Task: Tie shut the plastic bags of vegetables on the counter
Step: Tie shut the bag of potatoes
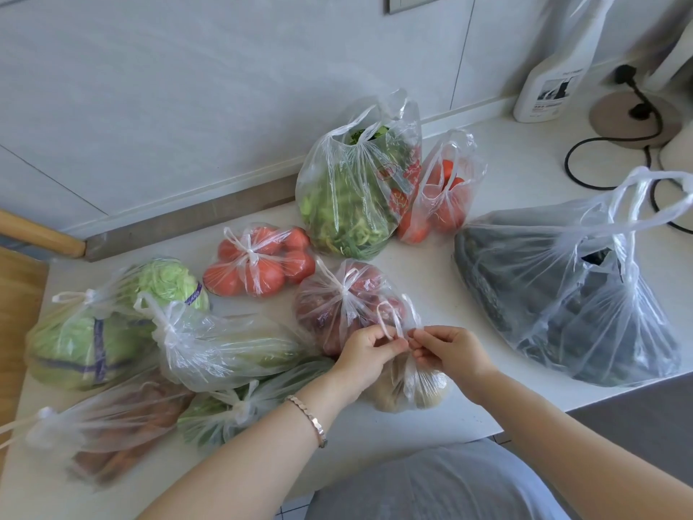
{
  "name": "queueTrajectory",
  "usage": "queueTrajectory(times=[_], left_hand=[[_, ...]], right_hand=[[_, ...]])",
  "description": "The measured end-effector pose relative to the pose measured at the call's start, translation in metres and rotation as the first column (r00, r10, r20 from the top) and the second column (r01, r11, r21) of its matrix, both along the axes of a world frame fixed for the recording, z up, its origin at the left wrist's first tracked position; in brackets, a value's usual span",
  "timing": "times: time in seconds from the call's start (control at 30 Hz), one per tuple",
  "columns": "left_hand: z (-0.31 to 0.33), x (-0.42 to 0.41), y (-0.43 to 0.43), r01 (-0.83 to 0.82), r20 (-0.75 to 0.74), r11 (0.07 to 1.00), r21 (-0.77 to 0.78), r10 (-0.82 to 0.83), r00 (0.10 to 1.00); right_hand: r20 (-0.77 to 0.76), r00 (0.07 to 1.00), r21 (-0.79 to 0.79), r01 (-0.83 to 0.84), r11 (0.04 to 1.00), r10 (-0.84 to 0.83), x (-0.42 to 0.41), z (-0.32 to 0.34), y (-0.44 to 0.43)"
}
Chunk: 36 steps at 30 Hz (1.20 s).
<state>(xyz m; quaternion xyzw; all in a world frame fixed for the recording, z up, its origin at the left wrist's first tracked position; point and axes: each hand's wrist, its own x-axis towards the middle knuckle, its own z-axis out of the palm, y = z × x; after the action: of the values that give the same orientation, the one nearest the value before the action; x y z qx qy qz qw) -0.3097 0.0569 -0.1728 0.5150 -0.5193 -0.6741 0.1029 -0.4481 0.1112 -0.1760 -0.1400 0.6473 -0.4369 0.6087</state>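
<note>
A small clear bag of pale potatoes (407, 390) sits near the counter's front edge. My left hand (365, 352) and my right hand (448, 350) each pinch one of its twisted handles above it, fingertips almost touching. Knotted bags lie around: red onions (345, 294), tomatoes (258, 266), cabbage (93, 332), a pale vegetable bag (225, 347), greens (240, 407) and carrots (112, 433). At the back a leafy greens bag (352, 189) and a second tomato bag (442, 197) stand with loose handles. A large bag of dark vegetables (562, 294) lies right, handles up.
A white spray bottle (555, 65) stands at the back right beside a round base with a black cable (615, 137) looping over the counter (423, 257). A wooden board (15, 332) and a wooden handle (41, 234) are at the far left. The tiled wall runs behind.
</note>
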Motion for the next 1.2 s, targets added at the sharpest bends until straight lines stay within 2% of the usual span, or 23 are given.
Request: queueTrajectory(times=[0.13,0.2,0.37,0.43,0.53,0.63,0.73,0.8,0.87,0.93,1.03,1.1,1.17,1.2], left_hand=[[0.001,0.0,0.004,-0.207,-0.201,0.956,0.209,0.249,0.947],[0.002,0.001,0.003,-0.267,-0.23,0.924,0.274,0.333,0.914],[-0.002,0.004,-0.001,-0.223,-0.168,0.952,0.21,0.26,0.951],[-0.003,0.004,-0.001,-0.197,-0.118,0.967,0.161,0.217,0.969],[-0.001,0.002,-0.001,-0.151,-0.072,0.989,0.005,0.151,0.986],[0.013,-0.005,-0.006,-0.043,-0.031,0.972,-0.23,0.037,0.999],[0.026,-0.014,-0.012,0.192,0.097,0.885,-0.424,-0.167,0.981],[0.031,-0.021,-0.021,0.311,0.135,0.847,-0.431,-0.281,0.95],[0.032,-0.028,-0.028,0.348,0.161,0.843,-0.41,-0.309,0.937],[0.03,-0.035,-0.032,0.343,0.181,0.861,-0.376,-0.295,0.938],[0.028,-0.041,-0.025,0.277,0.139,0.9,-0.336,-0.243,0.96],[0.025,-0.038,-0.019,0.331,0.221,0.861,-0.385,-0.262,0.939],[0.022,-0.031,-0.014,0.422,0.325,0.79,-0.445,-0.297,0.898],[0.022,-0.027,-0.012,0.428,0.326,0.774,-0.466,-0.3,0.897]], right_hand=[[0.141,0.983,-0.01,0.122,0.992,-0.12,0.003,-0.002,0.003],[0.131,0.983,-0.039,0.131,0.991,-0.125,0.006,-0.001,0.004],[0.051,0.998,-0.041,0.042,0.998,-0.04,0.006,0.001,0.004],[-0.13,0.986,-0.019,-0.107,0.994,0.103,0.003,0.002,0.002],[-0.385,0.87,0.044,-0.316,0.948,0.308,0.002,0.003,-0.002],[-0.591,0.658,0.133,-0.49,0.861,0.466,0.005,0.005,-0.009],[-0.654,0.524,0.219,-0.559,0.8,0.546,0.008,0.008,-0.015],[-0.651,0.483,0.226,-0.614,0.756,0.586,0.006,0.009,-0.013],[-0.613,0.511,0.164,-0.663,0.731,0.602,0.001,0.009,-0.01],[-0.575,0.576,0.111,-0.649,0.753,0.581,-0.002,0.007,-0.008],[-0.427,0.784,0.033,-0.485,0.874,0.451,-0.002,0.0,-0.004],[-0.315,0.879,0.001,-0.379,0.926,0.36,-0.001,-0.004,-0.003],[-0.236,0.927,-0.01,-0.302,0.953,0.292,-0.002,-0.005,-0.003],[-0.203,0.942,-0.019,-0.276,0.961,0.266,-0.002,-0.005,-0.003]])
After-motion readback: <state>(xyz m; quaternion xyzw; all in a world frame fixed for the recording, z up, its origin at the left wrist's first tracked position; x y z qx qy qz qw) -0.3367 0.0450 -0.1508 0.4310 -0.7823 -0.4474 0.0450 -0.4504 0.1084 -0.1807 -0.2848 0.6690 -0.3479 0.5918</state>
